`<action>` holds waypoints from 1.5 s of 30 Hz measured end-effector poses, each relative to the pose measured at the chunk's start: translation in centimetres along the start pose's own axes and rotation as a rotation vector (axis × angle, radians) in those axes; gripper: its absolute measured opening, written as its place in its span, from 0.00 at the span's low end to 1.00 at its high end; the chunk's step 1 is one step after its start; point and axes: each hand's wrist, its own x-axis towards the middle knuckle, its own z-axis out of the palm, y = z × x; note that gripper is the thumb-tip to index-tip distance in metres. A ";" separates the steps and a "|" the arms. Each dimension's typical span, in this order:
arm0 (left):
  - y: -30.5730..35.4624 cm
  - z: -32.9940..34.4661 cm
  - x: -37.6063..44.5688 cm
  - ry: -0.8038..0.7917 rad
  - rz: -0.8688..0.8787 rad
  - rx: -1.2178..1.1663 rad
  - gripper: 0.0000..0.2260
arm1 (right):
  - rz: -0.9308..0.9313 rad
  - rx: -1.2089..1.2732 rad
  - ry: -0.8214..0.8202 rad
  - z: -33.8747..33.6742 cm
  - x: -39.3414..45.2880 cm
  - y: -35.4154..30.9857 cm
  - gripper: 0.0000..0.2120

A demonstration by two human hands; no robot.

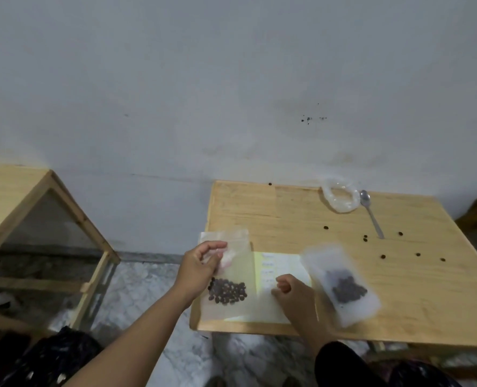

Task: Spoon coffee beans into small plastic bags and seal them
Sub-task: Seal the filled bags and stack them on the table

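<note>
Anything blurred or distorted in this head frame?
Head view: the clear plastic bag of dark coffee beans on the right is smeared by motion blur; the similar bag pinched by the left hand is sharper. Wide-angle bending curves the light wooden table edges. Lighting is dim and flat.

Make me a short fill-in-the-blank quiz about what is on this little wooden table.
1. The left hand pinches the top of a small bag of coffee ____.
2. The metal ____ lies at the far side of the table, beside the empty crumpled bag.
3. A second filled bag lies to the ____ of the right hand.

Missing words: beans; spoon; right
</note>
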 end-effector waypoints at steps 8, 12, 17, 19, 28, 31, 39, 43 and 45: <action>-0.4 -0.8 -0.2 -0.021 -0.024 0.003 0.08 | 0.031 0.022 0.044 1.6 0.8 -0.2 0.09; -0.2 -1.1 0.4 -0.042 -0.010 -0.017 0.10 | 0.086 0.209 0.135 0.6 0.7 -1.1 0.07; 0.8 -1.0 1.3 -0.085 0.039 0.016 0.11 | -0.019 0.684 0.201 -2.7 0.3 -7.4 0.04; 1.8 -0.7 1.7 -0.114 0.074 0.018 0.12 | -0.119 0.646 0.107 -3.5 0.0 -10.2 0.05; 7.0 -0.1 2.6 -0.162 0.206 -0.013 0.14 | -0.250 0.343 0.169 -5.4 0.1 -15.1 0.05; 7.8 -0.2 2.6 -0.147 0.226 -0.021 0.13 | -0.266 0.307 0.198 -5.8 0.2 -15.6 0.05; 8.8 -0.1 2.3 -0.130 0.252 -0.041 0.13 | -0.311 0.287 0.286 -5.7 0.1 -16.4 0.04; 8.9 0.0 2.7 -0.081 0.281 -0.009 0.14 | -0.394 0.254 0.362 -4.7 0.0 -16.4 0.06; 9.1 0.0 2.9 -0.053 0.288 -0.006 0.14 | -0.416 0.281 0.402 -4.0 -0.2 -16.4 0.09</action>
